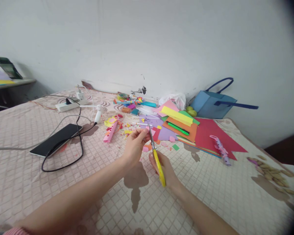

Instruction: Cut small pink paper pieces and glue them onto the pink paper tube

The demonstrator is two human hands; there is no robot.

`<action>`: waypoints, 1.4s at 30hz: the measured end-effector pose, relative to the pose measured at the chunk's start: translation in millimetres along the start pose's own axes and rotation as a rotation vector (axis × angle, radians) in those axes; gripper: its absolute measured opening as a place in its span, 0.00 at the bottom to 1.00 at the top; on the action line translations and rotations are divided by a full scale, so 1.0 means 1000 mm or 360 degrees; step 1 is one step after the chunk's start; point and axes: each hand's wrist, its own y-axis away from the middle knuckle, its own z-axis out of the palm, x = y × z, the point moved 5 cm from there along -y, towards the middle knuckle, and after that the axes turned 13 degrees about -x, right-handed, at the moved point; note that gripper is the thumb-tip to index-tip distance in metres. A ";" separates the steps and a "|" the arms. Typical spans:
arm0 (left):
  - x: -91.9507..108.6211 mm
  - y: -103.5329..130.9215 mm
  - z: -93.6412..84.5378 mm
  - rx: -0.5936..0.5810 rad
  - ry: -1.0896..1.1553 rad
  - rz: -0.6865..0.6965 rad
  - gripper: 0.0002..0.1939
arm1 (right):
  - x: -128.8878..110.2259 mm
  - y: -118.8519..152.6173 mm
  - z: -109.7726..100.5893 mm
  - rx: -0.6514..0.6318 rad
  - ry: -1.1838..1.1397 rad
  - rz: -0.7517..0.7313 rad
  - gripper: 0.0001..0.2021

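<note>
In the middle of the view, my right hand grips scissors with yellow handles, blades pointing away and up. My left hand, just left of the blades, pinches a small pink piece of paper at its fingertips, against the blades. Both hands are above the quilted tablecloth. Beyond them lie small paper scraps, a purple sheet and a white stick-like pen. A rolled pink paper with flower shapes lies to the left of my left hand.
At the left are a black tablet with cables and a power strip. Coloured sheets, a green marker, red paper and a blue bag lie to the right. Peanuts are far right, near a purple paper roll.
</note>
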 end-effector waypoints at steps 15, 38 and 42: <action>0.002 0.000 -0.002 -0.0044 -0.0039 0.0040 0.07 | 0.001 0.000 0.000 -0.0006 -0.0061 0.0029 0.14; 0.006 -0.005 -0.007 -0.0041 -0.0079 -0.0001 0.08 | 0.010 -0.002 -0.001 -0.0019 -0.0100 0.0087 0.19; 0.003 -0.006 -0.010 -0.0169 -0.0308 -0.0230 0.09 | 0.017 -0.006 -0.009 -0.0032 -0.0394 0.0117 0.22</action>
